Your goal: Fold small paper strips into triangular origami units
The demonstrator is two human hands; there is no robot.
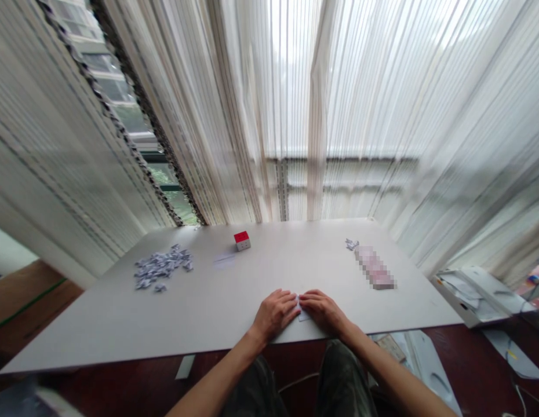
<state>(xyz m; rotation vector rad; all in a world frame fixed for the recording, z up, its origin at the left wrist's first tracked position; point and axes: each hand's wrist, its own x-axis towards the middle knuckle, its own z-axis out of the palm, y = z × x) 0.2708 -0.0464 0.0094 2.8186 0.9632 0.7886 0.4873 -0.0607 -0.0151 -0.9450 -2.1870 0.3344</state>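
A small piece of white paper point(303, 316) lies on the white table near its front edge, mostly covered by my hands. My left hand point(276, 313) presses on its left side with the fingers held together. From the other side my right hand point(324, 311) grips the same paper, fingertips close to those of the left. Whether the paper is folded under the fingers is too small to tell.
A heap of small folded papers point(163, 266) covers the table's left part. Behind my hands stand a red-topped cube point(242, 241) and thin paper strips point(225, 260). At the right lie a few folded papers point(352, 244) beside a blurred pinkish object point(374, 269). Curtains point(291, 116) hang behind.
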